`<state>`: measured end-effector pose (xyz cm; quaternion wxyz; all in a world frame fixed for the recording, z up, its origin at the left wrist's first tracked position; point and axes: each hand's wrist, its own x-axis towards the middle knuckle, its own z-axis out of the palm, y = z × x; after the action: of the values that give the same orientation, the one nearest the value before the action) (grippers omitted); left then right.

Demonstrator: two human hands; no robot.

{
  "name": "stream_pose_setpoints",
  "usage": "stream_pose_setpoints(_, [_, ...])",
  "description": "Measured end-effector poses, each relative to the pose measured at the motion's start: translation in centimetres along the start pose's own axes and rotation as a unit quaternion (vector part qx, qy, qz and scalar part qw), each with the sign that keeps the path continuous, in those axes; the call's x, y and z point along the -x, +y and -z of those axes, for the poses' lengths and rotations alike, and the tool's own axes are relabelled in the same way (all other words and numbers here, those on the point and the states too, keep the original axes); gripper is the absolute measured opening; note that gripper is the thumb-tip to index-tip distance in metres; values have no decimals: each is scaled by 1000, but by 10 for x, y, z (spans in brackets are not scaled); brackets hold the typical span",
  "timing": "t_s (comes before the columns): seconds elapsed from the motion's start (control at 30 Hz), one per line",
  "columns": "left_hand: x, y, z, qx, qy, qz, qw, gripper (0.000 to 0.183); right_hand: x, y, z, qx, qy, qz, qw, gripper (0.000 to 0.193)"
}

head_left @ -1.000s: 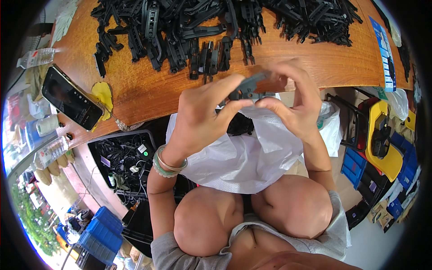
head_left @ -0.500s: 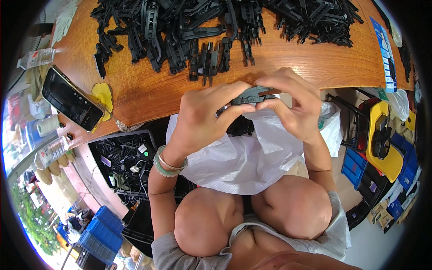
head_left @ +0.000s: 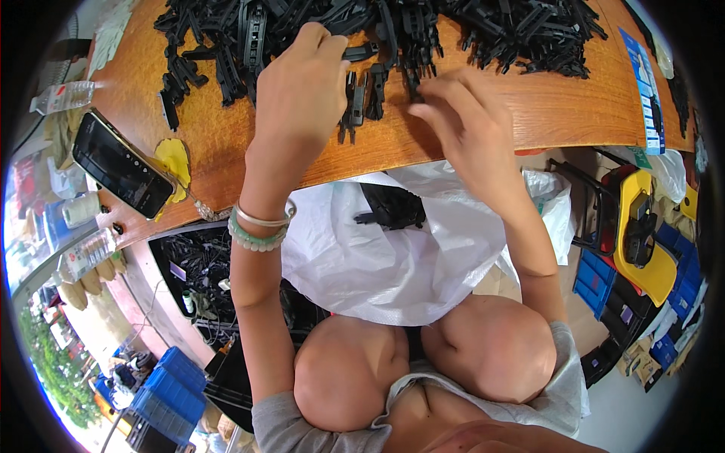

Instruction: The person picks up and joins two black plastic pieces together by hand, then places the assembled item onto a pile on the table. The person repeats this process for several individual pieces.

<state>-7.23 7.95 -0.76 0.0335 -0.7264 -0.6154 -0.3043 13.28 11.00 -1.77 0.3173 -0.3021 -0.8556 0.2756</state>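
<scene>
A heap of black plastic parts (head_left: 249,45) covers the far side of the wooden table. My left hand (head_left: 298,98) reaches over the near edge of this heap, its fingers mostly hidden behind the back of the hand. Just right of a few parts that lie apart at the front is my right hand (head_left: 468,124), open, thumb and index finger spread near the end of one black part. Between my knees and the table a white woven sack (head_left: 370,279) lies across my lap. Black parts (head_left: 393,205) show inside its mouth.
On the table's left a phone (head_left: 121,166) leans on a yellow stand (head_left: 174,170). A black crate (head_left: 204,279) of small parts and cables sits below left. To the right are a yellow chair (head_left: 649,249) and a blue printed sheet (head_left: 642,90) at the table edge.
The dark grey part that both hands held over the sack is out of them. My hands have parted and moved forward over the table. The sack's mouth now shows more of its contents.
</scene>
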Motion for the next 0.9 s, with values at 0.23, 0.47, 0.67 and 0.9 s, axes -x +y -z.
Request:
stream_pose_setpoints(0.23, [3, 2, 3, 31, 88, 21, 995, 19, 5, 11, -2, 233, 84, 19, 969, 14])
stream_pose_setpoints(0.47, [21, 53, 24, 375, 21, 224, 900, 26, 15, -16, 27, -134, 59, -79, 986, 15])
stream_pose_setpoints(0.67, [32, 68, 24, 591, -53, 318, 739, 17, 18, -21, 23, -279, 1, -5, 960, 15])
stream_pose_setpoints(0.9, [37, 79, 37, 425, -140, 198, 872, 31, 23, -23, 19, -223, 52, -18, 973, 16])
